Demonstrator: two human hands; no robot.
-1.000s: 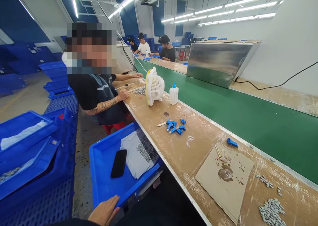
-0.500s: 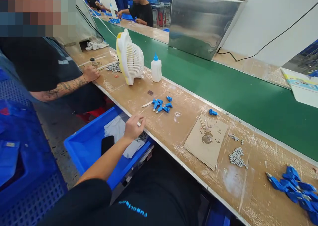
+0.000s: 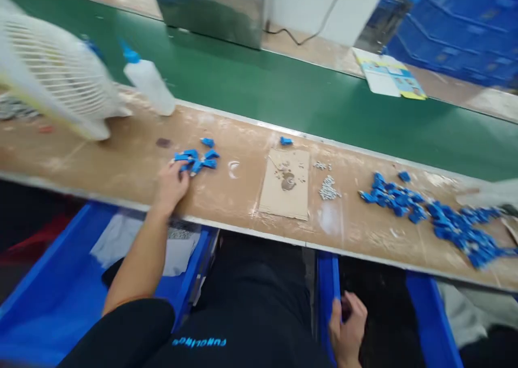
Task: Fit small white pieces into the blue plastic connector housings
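Blue parts [image 3: 202, 158] left of the cardboard [image 3: 283, 203] meet my left hand's [image 3: 172, 187] bent fingers; from here I cannot tell whether they pinch one. My right hand [image 3: 348, 327], below the cardboard's right side, has thumb and fingers apart beside a bin [image 3: 328, 281]. One part sits alone beyond the cardboard; the left cluster, too blurred to count, looks angular.

The person wears a black top [image 3: 251, 319] with a short, loose sleeve [image 3: 133, 325] and bright blue lettering [image 3: 199, 341].

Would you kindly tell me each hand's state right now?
Left hand: partly curled at the small blue plastic pieces; grip cannot be told.
Right hand: loosely curled at the rim of a blue plastic bin; grip cannot be told.
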